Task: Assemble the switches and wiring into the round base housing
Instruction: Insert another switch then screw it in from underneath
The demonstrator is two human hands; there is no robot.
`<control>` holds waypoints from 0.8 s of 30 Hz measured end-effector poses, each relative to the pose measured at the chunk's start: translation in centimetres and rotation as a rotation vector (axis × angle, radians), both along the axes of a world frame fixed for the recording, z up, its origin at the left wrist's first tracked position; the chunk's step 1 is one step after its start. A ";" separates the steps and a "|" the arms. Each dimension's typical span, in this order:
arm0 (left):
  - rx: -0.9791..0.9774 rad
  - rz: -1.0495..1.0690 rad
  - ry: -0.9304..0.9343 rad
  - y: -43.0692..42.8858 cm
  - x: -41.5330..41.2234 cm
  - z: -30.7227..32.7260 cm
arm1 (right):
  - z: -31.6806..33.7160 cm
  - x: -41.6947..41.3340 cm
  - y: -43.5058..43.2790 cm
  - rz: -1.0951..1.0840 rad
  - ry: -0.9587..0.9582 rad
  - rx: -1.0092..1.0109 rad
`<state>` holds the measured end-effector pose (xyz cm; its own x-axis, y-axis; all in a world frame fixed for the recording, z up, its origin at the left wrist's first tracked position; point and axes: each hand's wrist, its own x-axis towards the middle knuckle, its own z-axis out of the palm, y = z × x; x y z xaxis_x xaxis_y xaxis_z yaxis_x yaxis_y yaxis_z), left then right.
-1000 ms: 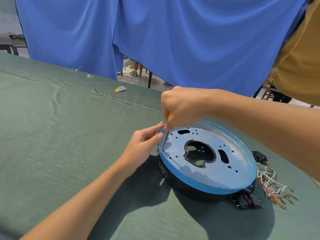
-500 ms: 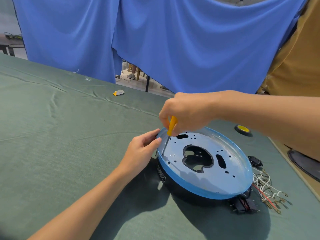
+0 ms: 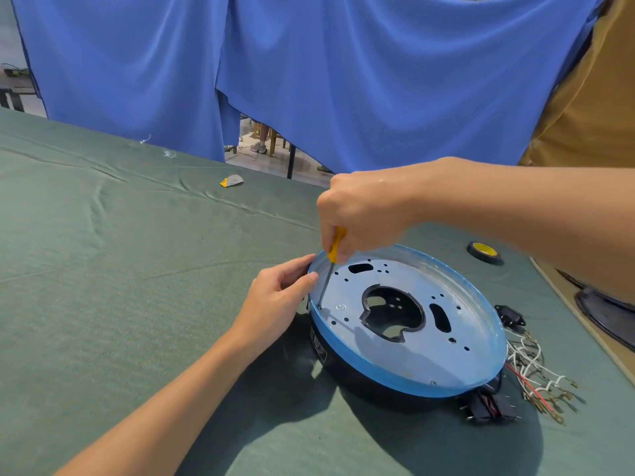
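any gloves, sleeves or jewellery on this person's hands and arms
No gloves: the left hand and right hand are bare, and no ring shows on either. Both forearms are bare too, with no sleeve, watch or band in view up to the frame edges.

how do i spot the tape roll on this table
Find the round base housing with the blue rim on the green cloth. Just beyond its far right edge, below the right forearm, the tape roll lies flat. It alone is a black ring with a yellow centre.
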<state>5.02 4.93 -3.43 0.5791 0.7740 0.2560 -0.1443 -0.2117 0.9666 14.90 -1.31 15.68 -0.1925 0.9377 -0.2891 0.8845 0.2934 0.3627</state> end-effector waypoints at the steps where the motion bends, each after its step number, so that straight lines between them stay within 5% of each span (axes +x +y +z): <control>1: -0.001 0.011 0.005 0.0 0.0 -0.1 | 0.0 0.1 0.1 0.002 0.003 -0.001; 11: 0.002 0.033 0.017 0.0 -0.1 0.1 | -0.3 0.7 -0.7 0.011 0.096 0.047; 17: 0.012 0.023 0.004 -0.5 -0.1 0.5 | -0.9 0.2 -1.2 0.225 0.021 0.101; 24: 0.007 0.047 0.024 -0.3 -0.1 0.2 | -0.5 -0.4 -0.9 -0.039 -0.006 0.025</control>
